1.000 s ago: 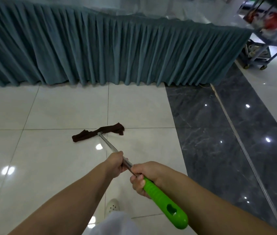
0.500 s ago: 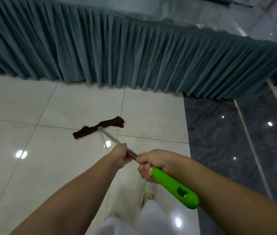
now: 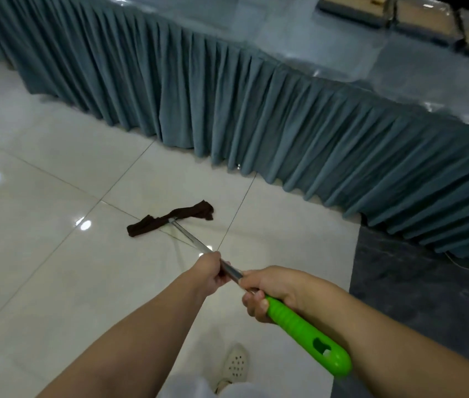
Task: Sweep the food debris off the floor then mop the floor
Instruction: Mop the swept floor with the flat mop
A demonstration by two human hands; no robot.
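two hands on the mop point(image 3: 198, 247) here, so this looks like the mopping half of the job. i can't spot any food debris on the tiles in view, so my guess is the sweeping is done or happened elsewhere.

left hand point(image 3: 210, 272) is wrapped around the bare metal shaft, fingers curled tight on it. right hand point(image 3: 267, 291) is just behind it, fingers clamped where the shaft meets the green handle point(image 3: 308, 331). makes sense as a grip: the front hand steers and presses down, the back hand pushes and pulls. the handle end with the hanging hole sticks out toward 5 o'clock past the right wrist.

the dark brown mop cloth point(image 3: 170, 221) lies flat on the pale floor point(image 3: 40, 268) at about 11 o'clock from the hands, sitting across a tile joint. it's near the pleated teal skirt point(image 3: 256, 110) of the long surface that runs across from 10 to 3 o'clock, but not touching it. probably working along that edge, since crumbs would drop there.

a dark marble strip point(image 3: 414, 282) is at 3 o'clock, and a white perforated shoe point(image 3: 234, 366) at 6.

no brand, label or writing readable anywhere, the handle is plain.
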